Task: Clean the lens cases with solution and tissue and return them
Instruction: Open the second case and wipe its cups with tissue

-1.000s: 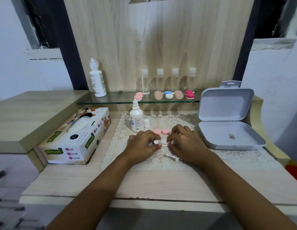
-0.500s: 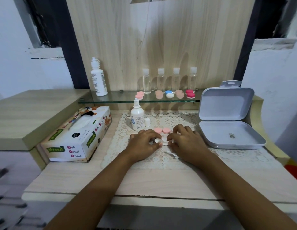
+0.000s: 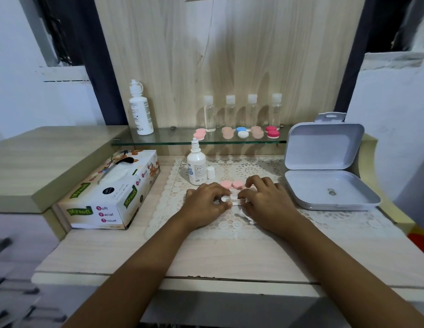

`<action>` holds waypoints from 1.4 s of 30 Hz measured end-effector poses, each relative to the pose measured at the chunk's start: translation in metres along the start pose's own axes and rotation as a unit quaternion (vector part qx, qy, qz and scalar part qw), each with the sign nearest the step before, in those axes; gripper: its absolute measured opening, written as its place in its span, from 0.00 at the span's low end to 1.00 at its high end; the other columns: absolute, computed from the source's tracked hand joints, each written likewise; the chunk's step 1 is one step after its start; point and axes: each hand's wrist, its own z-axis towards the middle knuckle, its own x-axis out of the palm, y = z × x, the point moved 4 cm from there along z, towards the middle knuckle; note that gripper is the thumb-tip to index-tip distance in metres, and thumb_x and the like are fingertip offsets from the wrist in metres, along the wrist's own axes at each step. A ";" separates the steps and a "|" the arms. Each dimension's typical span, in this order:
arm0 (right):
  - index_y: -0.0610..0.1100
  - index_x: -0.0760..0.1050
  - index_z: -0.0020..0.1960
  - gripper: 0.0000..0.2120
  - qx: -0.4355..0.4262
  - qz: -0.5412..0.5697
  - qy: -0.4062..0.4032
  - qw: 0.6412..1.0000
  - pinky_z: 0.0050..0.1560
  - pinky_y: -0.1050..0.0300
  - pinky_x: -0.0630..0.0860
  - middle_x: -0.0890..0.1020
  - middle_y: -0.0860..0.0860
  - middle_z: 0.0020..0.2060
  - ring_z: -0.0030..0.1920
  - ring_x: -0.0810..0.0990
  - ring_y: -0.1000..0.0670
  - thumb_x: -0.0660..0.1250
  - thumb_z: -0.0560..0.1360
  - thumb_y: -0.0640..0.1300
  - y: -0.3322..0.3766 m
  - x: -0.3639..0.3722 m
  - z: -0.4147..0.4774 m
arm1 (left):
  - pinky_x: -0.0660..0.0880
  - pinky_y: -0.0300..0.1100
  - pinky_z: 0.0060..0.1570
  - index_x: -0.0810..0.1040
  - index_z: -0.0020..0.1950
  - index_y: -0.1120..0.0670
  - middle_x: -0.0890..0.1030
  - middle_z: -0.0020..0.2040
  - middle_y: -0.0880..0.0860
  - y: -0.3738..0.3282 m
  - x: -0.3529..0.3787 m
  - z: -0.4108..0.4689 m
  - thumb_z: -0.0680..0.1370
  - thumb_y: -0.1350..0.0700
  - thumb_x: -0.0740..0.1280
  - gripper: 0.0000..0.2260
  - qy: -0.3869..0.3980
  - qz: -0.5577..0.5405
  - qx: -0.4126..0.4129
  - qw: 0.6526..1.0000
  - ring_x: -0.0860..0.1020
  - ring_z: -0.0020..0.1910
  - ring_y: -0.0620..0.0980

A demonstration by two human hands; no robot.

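**Both grips closed on one small white case, mid-wipe**

Grip on the left: the left hand [image 3: 204,204] has its fingertips curled and pinching one end of the white lens case [image 3: 226,199], low over the lace mat [image 3: 230,224] on the counter [image 3: 206,256]. The right hand [image 3: 267,204] is curled too, pinching a scrap of tissue [image 3: 246,214] against the case's other end. How much of the case its fingers cover cannot be told.

Two pink caps [image 3: 231,185] lie just beyond the fingers, off the case. The solution bottle [image 3: 196,165] stands near them with its own small white cap [image 3: 210,172] beside it, so the step in hand looks like wiping the opened wells.

Handling, as a judgement:
- The case is light, hard plastic and probably wet, so slippery. Pinch it by the rim or the bridge between the wells, not across the smooth faces.
- The tissue is soft and tears when damp; a fingertip pressed behind it should reach into a well.
- The caps are tiny and could roll off the mat.

More cases [image 3: 241,133] wait on the glass shelf [image 3: 173,138].
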 end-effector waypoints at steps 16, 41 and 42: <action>0.51 0.78 0.55 0.11 0.014 0.055 0.047 0.997 0.53 0.46 0.67 0.73 0.50 0.60 0.58 0.71 0.42 0.65 0.74 0.49 -0.001 -0.003 -0.002 | 0.63 0.50 0.62 0.78 0.61 0.47 0.77 0.58 0.43 -0.001 0.000 -0.001 0.76 0.47 0.66 0.14 0.003 0.006 -0.004 1.000 0.71 0.60 0.45; 0.48 0.73 0.62 0.14 0.033 0.093 0.067 0.993 0.63 0.49 0.58 0.67 0.53 0.63 0.65 0.61 0.48 0.60 0.77 0.47 0.001 0.003 0.002 | 0.63 0.48 0.59 0.79 0.58 0.47 0.77 0.57 0.43 -0.001 -0.001 -0.002 0.76 0.48 0.66 0.12 -0.002 0.003 0.003 1.000 0.71 0.58 0.45; 0.50 0.74 0.61 0.14 0.034 0.101 0.066 0.992 0.62 0.49 0.59 0.68 0.54 0.63 0.65 0.61 0.48 0.61 0.77 0.47 0.000 0.001 0.001 | 0.63 0.49 0.59 0.79 0.58 0.47 0.77 0.57 0.43 -0.001 0.000 -0.001 0.76 0.48 0.66 0.12 -0.002 0.003 0.005 1.000 0.71 0.58 0.45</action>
